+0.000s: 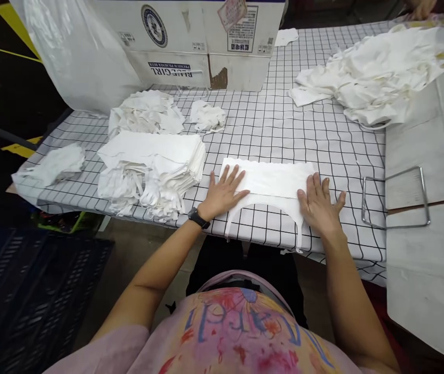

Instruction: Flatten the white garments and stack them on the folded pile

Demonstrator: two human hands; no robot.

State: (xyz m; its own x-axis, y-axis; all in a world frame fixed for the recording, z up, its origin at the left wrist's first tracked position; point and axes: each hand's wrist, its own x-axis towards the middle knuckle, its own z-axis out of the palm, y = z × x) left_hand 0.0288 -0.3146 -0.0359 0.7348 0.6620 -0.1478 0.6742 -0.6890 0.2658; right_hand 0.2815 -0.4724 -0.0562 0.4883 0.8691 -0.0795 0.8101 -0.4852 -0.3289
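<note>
A white strappy garment, like a camisole top (271, 177), lies flat on the checked cloth in front of me, its thin straps reaching toward the table's front edge. My left hand (224, 195) rests on its left side with fingers spread. On the opposite side my right hand (319, 205) presses flat, fingers apart, over the garment's right edge. Left of my left hand is a neat stack of similar white garments (152, 150), straps hanging toward me.
Behind the stack sit a crumpled white heap (146, 114) and a smaller bundle (208, 116). A cardboard box (191, 44) stands at the back beside a plastic bag (77, 52). More white garments (378, 72) pile up at right, above cardboard with a wire frame (396, 227). Another person's hand (422, 9) shows far right.
</note>
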